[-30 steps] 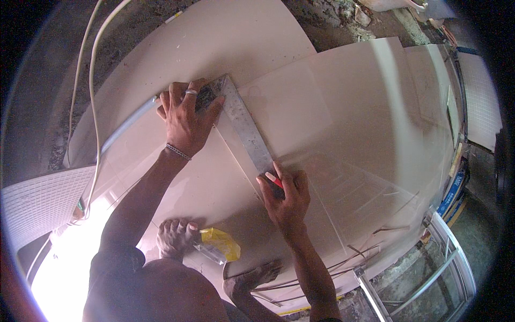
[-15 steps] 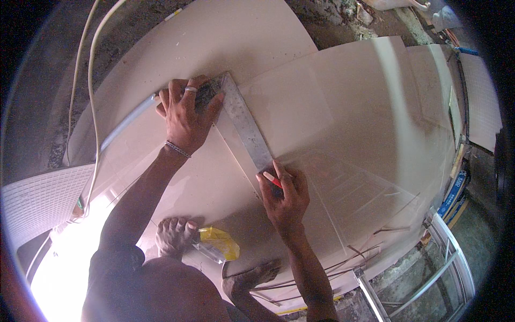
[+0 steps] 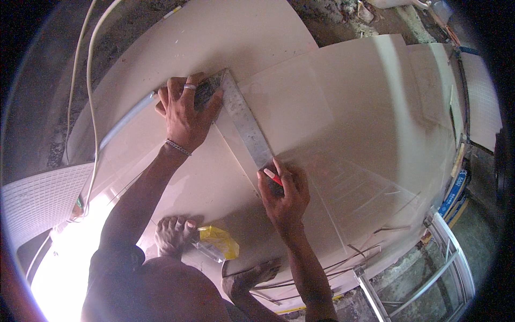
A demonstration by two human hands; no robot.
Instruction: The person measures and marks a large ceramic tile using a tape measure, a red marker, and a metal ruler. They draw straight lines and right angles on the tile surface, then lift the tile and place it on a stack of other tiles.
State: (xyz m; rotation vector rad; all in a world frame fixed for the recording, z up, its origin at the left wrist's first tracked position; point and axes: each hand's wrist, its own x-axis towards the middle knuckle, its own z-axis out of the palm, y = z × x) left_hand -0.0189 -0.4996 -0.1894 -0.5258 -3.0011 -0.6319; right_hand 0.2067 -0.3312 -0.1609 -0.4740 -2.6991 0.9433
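Observation:
My left hand (image 3: 188,112) is curled over the top end of a metal square (image 3: 248,126), which lies on a large pale board (image 3: 348,107); what sits under my palm is partly hidden. My right hand (image 3: 284,198), at the square's lower end, grips a slim red and pale marker or pencil (image 3: 272,176), its fingers bent against the square. Below my left hand a thin seam or strip runs beside the square. A silvery blue bar (image 3: 123,123) extends leftward from under that hand. My bare foot (image 3: 174,236) rests beside a crumpled yellow and clear bag (image 3: 217,241).
Pale cables (image 3: 92,80) hang at the left above a white grid-textured panel (image 3: 43,198). An aluminium frame (image 3: 429,284) lies at the lower right, near blue packaged lengths (image 3: 453,190). Rubble (image 3: 365,13) lies beyond the board's far edge. Thin offcut strips (image 3: 365,249) are near my right forearm.
Both hands and the metal square sit slightly higher in the picture, along with a small shift of the whole view. My grips look the same.

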